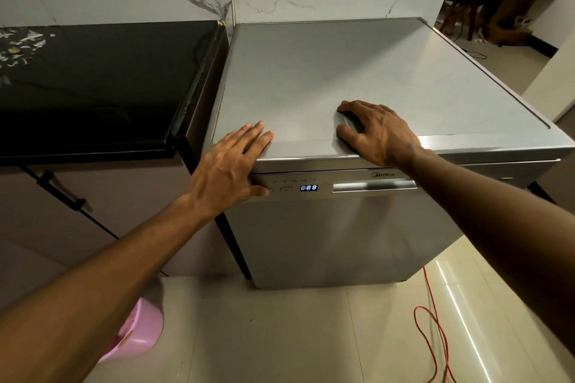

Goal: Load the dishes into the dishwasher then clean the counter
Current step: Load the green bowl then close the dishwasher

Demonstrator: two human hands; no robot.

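Observation:
The silver dishwasher [326,236] stands with its door shut, and its display [308,187] is lit. My left hand [230,165] lies over the front top edge, fingers straight on the lid and thumb against the control panel [284,188]. My right hand [378,130] rests on the dishwasher's top [326,71]. Its thumb and forefinger curl round a small flat grey cloth [348,121], most of it hidden under the palm. The black counter [102,81] to the left carries white scraps [18,47] at its far left end. No dishes are in view.
A door handle [373,186] sits right of the display. Brown cabinets [77,211] run under the counter. A pink plastic tub [137,336] stands on the tiled floor at lower left. A red cable [435,326] trails on the floor at right. A doorway with a chair [466,0] opens at top right.

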